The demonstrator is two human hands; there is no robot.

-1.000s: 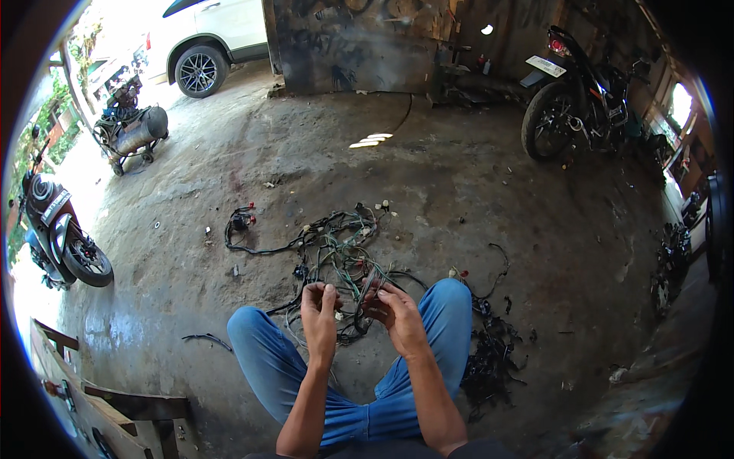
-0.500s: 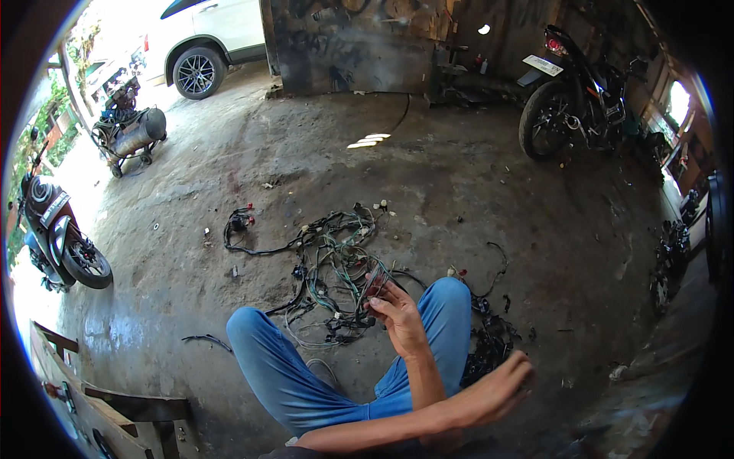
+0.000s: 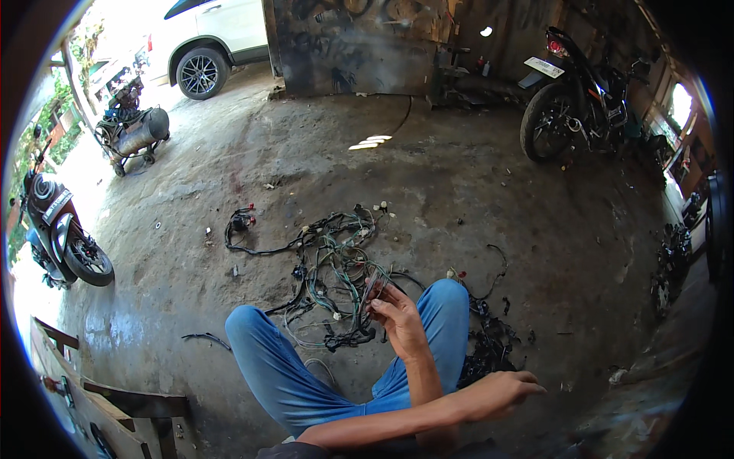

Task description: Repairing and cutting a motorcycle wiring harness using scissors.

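A tangled wiring harness (image 3: 336,260) of green, black and grey wires with white connectors lies on the floor before my knees. My right hand (image 3: 399,323) is raised beside it, pinching a bundle of thin wires (image 3: 375,287) between thumb and fingers. Across my right forearm reaches my left arm. My left hand (image 3: 497,394) is out to the right, back side up, fingers stretched and apart, with nothing visible in it. Just beyond it is a heap of black scraps (image 3: 489,348), partly hidden behind my right knee.
A wooden frame (image 3: 138,405) stands at the lower left. Motorbikes stand at the left (image 3: 65,229) and far right (image 3: 566,107). An air compressor (image 3: 138,134) and a white car (image 3: 229,34) are farther off. A loose black strip (image 3: 206,338) lies left of my knee.
My left hand has moved slightly down and its curled fingers have straightened toward the right. My right hand stays nearly in place, still holding the wires.
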